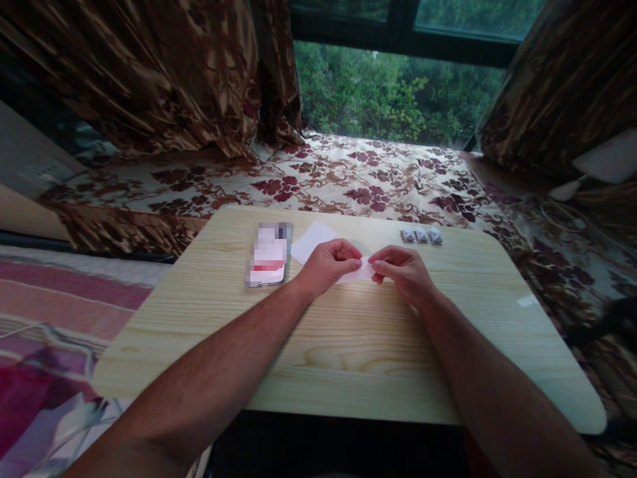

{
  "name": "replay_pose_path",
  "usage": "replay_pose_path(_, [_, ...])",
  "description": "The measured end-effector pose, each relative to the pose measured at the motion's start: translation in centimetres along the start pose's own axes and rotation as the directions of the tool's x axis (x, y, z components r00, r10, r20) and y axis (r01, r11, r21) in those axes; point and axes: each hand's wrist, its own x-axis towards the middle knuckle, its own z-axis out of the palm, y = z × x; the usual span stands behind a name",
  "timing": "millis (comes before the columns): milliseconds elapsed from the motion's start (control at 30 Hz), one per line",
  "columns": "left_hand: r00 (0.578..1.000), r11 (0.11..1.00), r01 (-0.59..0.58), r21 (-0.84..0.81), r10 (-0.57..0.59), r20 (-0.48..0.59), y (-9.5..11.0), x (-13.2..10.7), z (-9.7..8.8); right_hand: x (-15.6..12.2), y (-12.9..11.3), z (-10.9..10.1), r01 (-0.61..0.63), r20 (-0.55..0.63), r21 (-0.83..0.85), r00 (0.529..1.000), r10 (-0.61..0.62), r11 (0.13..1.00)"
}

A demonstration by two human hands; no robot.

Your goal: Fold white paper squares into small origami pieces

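Table (348, 352): two hands (331, 262) (402, 269) pinch paper (366, 265); three folded shapes (422, 235), one phone (269, 254).

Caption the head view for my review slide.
Left hand and right hand pinch white paper over a wood-grained table, between a phone and three small pale shapes.

Dim daylight enters through the window (398, 93); the view's edges blur.

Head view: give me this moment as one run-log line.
left hand: pinching paper | right hand: pinching same paper | on table: phone at left, white sheets beside it, three white pieces at right
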Motion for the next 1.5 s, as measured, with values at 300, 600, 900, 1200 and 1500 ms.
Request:
replay_pose_path(300, [1.000, 1.000, -0.004, 0.029, 0.005, -0.019, 0.4, -0.1, 0.2, 0.1, 0.0, 0.0, 0.003, 0.015, -0.028, 1.000, -0.002, 1.000])
replay_pose_path(600, [1.000, 0.995, -0.024, 0.100, 0.024, 0.004, 0.7, -0.3, 0.6, 0.1, 0.5, 0.1, 0.036, 0.032, -0.060, 0.999, -0.034, 0.998])
replay_pose_path(900, [0.991, 0.974, -0.117, 0.193, 0.126, -0.036, 0.8, -0.5, 0.9, 0.2, 0.5, 0.3, 0.053, -0.009, -0.138, 0.998, -0.055, 0.989])
replay_pose_path(1200, [0.983, 0.950, -0.177, 0.257, 0.185, -0.008, 0.2, -0.7, 1.1, 0.2, 0.3, 0.4, 0.012, -0.078, -0.234, 0.997, -0.031, 0.972])
replay_pose_path(1500, [0.984, 0.951, -0.166, 0.261, 0.176, -0.014, 0.1, -0.7, 1.2, 0.1, 0.5, 0.4, 0.046, -0.073, -0.257, 0.995, -0.067, 0.965])
